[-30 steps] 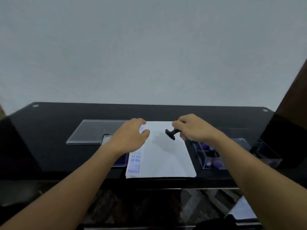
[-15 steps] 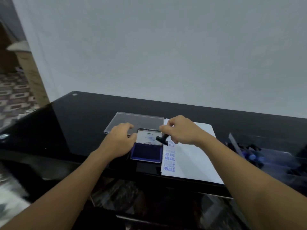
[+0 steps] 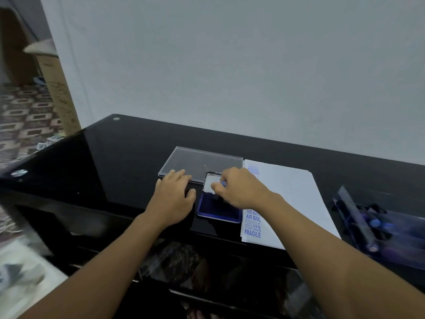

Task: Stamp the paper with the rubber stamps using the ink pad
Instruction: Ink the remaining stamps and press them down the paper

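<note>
The open metal ink pad (image 3: 215,214), its blue cushion facing up and its hinged lid raised, sits near the front of the glossy black table (image 3: 115,157). Above the ink pad the right hand (image 3: 239,192) has its fingers curled together, pinching a small rubber stamp (image 3: 222,183) that is mostly hidden; whether the stamp touches the cushion cannot be told. Just left of the ink pad the left hand (image 3: 172,199) lies flat, fingers straight and slightly apart. Touching the ink pad's right edge is the white paper sheet (image 3: 287,199), printed with blue words. A flat clear plastic cover (image 3: 197,161) lies behind the ink pad, and a clear plastic box (image 3: 368,229) sits well to its right.
</note>
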The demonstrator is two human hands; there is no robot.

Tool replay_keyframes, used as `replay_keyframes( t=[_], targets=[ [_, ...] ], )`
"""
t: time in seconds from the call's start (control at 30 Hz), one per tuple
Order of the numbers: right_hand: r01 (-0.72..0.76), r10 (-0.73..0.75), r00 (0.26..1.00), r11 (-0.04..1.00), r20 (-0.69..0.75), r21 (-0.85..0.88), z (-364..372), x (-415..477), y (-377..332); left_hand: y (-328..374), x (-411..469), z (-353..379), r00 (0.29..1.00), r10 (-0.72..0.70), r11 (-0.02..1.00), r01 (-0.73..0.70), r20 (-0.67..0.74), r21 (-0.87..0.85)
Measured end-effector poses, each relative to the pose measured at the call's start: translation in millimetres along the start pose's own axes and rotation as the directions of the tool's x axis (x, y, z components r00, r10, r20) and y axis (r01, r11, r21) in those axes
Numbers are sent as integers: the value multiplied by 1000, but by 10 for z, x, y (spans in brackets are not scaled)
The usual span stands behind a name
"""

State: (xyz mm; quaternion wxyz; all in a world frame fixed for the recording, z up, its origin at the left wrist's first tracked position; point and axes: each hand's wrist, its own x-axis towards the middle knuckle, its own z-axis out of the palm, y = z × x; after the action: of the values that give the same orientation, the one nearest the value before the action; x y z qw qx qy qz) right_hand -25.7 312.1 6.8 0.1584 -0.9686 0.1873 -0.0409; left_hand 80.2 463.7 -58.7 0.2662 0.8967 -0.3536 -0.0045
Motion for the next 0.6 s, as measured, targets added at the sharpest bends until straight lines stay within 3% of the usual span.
replay_keyframes(
  t=[0.4,0.6],
  targets=[
    [62,-69,996,988,-47,-138,214,-9,-36,-77,-61,129,1000,17,998,-15,-16,65],
    [70,-79,995,991,-69,-114,291,-37,-31,-71,-87,143,999,21,995,-18,-27,102]
  ],
)
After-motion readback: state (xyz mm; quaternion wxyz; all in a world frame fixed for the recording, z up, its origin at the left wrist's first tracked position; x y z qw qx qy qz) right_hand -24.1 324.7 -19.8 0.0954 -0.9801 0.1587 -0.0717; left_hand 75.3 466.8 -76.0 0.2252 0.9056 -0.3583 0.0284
